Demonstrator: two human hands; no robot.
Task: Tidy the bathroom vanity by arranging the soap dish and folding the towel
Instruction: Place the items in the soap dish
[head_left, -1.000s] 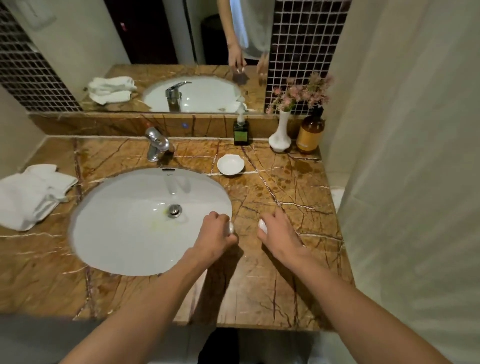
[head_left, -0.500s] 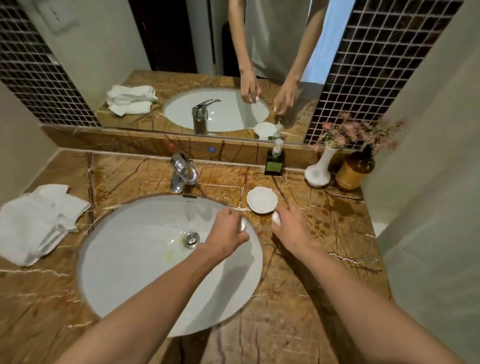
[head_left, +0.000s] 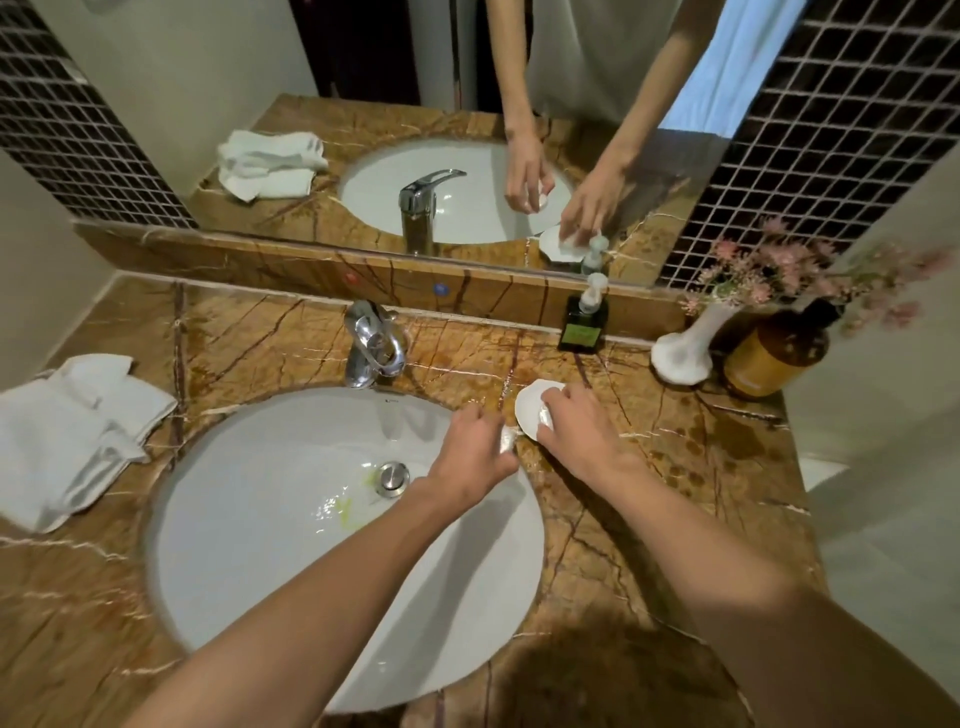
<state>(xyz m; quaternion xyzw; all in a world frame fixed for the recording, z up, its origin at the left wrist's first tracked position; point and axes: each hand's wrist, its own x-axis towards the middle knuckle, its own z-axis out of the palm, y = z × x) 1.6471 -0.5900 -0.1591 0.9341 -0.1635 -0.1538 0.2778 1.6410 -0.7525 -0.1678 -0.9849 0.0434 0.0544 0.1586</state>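
The white soap dish (head_left: 531, 408) sits on the brown marble counter (head_left: 649, 467), just right of the basin's rim. My right hand (head_left: 576, 434) reaches over the dish, its fingers closed on a small white piece (head_left: 545, 417) that touches the dish. My left hand (head_left: 475, 449) hovers at the basin's right edge, pinching another small white piece (head_left: 508, 441). A crumpled white towel (head_left: 67, 436) lies loosely bunched on the far left of the counter, well away from both hands.
A white oval basin (head_left: 260, 519) with a chrome tap (head_left: 374, 345) fills the middle. Along the back stand a green pump bottle (head_left: 584, 322), a white vase of pink flowers (head_left: 685, 348) and an amber bottle (head_left: 774, 353). The mirror (head_left: 467, 130) rises behind.
Both hands moved forward from the counter's front toward the soap dish, each keeping its small white piece. The right hand now reaches over the dish. The view has shifted closer.
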